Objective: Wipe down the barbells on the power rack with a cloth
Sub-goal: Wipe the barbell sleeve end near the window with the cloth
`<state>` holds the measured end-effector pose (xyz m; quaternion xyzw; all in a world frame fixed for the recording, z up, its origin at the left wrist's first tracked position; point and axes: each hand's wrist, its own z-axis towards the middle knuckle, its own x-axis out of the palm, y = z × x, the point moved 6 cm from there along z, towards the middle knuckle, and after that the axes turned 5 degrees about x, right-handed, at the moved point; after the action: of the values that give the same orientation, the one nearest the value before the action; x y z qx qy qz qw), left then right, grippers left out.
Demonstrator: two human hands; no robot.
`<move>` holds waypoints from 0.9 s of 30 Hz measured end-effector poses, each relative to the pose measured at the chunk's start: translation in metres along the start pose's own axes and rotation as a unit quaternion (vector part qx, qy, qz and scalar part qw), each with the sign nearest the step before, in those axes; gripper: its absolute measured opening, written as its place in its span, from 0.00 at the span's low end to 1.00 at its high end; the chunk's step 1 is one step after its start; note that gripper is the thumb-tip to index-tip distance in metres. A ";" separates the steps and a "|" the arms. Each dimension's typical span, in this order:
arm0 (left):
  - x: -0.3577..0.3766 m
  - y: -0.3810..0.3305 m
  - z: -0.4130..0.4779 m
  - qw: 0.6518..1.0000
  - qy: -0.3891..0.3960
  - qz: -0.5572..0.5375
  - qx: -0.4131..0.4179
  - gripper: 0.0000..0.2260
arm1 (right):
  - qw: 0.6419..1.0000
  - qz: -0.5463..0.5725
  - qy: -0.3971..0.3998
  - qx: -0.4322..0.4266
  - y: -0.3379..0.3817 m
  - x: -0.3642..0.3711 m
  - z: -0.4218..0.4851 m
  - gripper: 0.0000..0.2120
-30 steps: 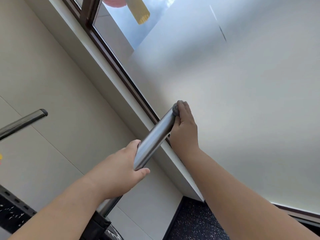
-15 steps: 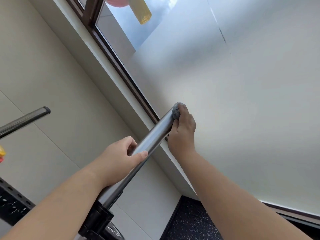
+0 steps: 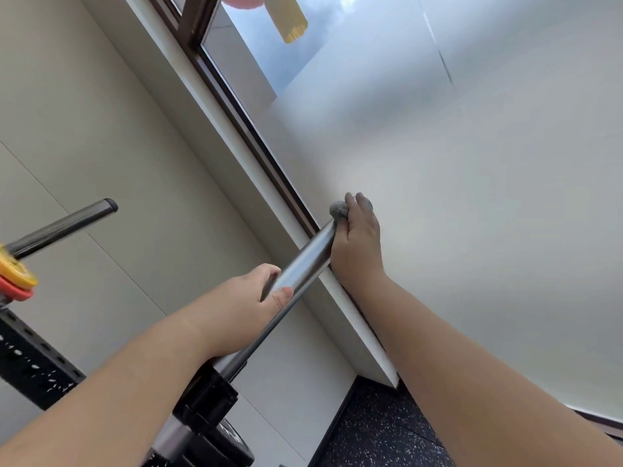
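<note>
Head view: the polished steel barbell sleeve [image 3: 303, 264] runs diagonally through frame centre. The left hand [image 3: 246, 305] wraps it mid-length. The right hand [image 3: 357, 244] presses a bunched grey cloth [image 3: 338, 209] over its tip, just beside the dark window frame [image 3: 269, 163]; open wall lies left.
</note>
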<state>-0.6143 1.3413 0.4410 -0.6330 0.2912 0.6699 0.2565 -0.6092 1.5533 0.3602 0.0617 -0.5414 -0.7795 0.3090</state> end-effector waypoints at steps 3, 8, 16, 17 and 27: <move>0.002 0.007 -0.005 1.000 0.012 0.005 0.004 0.32 | 0.999 0.030 -0.024 0.025 -0.007 -0.012 0.022 0.22; 0.001 -0.001 -0.009 1.000 -0.002 0.022 0.004 0.31 | 0.998 0.048 0.007 -0.028 0.004 0.009 -0.025 0.29; 0.001 -0.008 -0.009 0.999 -0.023 0.037 0.003 0.19 | 0.999 0.018 -0.051 -0.007 -0.010 -0.034 0.009 0.18; 0.000 -0.007 -0.008 0.999 -0.021 0.037 -0.002 0.21 | 0.998 0.020 -0.060 -0.011 -0.010 -0.033 0.009 0.18; -0.002 -0.002 -0.006 1.000 -0.023 -0.001 -0.020 0.17 | 0.997 0.034 -0.059 -0.024 -0.026 -0.005 0.002 0.25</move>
<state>-0.6083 1.3382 0.4428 -0.6226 0.2715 0.6895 0.2514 -0.6169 1.5630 0.3364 -0.0104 -0.5414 -0.7837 0.3043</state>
